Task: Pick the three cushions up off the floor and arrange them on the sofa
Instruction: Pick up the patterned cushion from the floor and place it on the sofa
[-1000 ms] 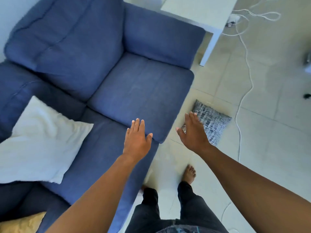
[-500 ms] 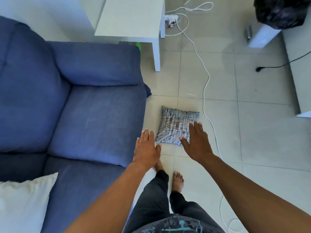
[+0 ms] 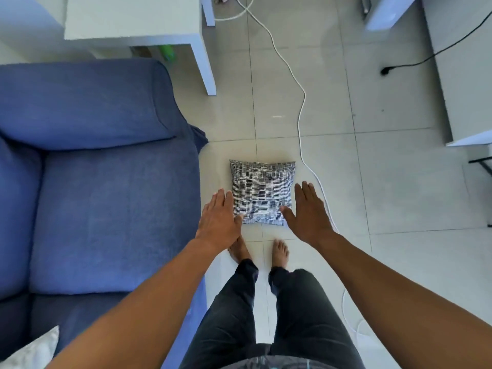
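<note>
A black-and-white patterned cushion (image 3: pixel 262 191) lies flat on the tiled floor just in front of my bare feet. My left hand (image 3: pixel 219 222) hovers flat and open over its left edge. My right hand (image 3: pixel 308 214) is spread open at its right edge. Neither hand grips it. The blue sofa (image 3: pixel 106 198) fills the left side. A corner of a white cushion (image 3: pixel 34 350) rests on the sofa seat at the bottom left.
A white side table (image 3: pixel 138 20) stands behind the sofa arm, one leg near the cushion. A white cable (image 3: pixel 300 110) runs along the floor past the cushion's right side. A black cable (image 3: pixel 426 58) and white furniture (image 3: pixel 468 83) are at the right.
My view has swung from the sofa to the floor cushion. Both hands have come forward and apart to either side of it. The white cushion has slid almost out of view.
</note>
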`<action>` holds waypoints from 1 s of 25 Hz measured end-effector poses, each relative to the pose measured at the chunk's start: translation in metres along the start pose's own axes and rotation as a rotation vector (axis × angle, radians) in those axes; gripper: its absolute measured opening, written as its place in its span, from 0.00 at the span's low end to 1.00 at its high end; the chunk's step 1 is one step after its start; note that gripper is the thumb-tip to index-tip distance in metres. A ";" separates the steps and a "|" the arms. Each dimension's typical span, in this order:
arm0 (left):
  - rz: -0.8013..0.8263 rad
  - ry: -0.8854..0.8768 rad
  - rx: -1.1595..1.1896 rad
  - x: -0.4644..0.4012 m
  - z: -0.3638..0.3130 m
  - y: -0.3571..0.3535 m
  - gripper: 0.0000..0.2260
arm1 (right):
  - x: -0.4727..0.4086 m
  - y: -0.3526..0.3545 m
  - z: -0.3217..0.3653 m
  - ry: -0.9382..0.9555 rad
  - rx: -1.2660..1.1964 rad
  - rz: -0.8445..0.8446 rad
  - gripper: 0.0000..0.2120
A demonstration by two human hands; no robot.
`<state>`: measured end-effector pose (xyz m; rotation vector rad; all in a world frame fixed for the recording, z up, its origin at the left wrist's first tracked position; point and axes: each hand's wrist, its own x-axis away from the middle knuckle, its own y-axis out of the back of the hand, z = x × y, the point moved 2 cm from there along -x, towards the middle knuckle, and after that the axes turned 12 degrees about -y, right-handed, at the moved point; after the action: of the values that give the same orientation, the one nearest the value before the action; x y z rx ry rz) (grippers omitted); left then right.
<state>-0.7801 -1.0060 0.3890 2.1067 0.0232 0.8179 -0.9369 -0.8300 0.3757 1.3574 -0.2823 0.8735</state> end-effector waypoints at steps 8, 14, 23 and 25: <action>0.114 0.077 0.027 -0.153 0.049 -0.082 0.32 | -0.158 -0.083 -0.028 -0.056 -0.054 0.091 0.38; 0.174 0.203 0.085 -0.282 0.128 -0.206 0.33 | -0.303 -0.190 -0.073 -0.029 0.002 0.108 0.38; -0.064 0.436 0.403 -0.407 0.219 -0.313 0.25 | -0.450 -0.305 -0.133 -0.335 -0.411 -0.069 0.44; -0.133 0.620 0.707 -0.421 0.231 -0.318 0.34 | -0.463 -0.306 -0.143 -0.536 -0.730 0.001 0.44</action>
<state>-0.8972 -1.0932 -0.1678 2.3404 0.8834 1.5050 -1.0782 -0.8621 -0.1785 0.8690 -0.9190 0.3207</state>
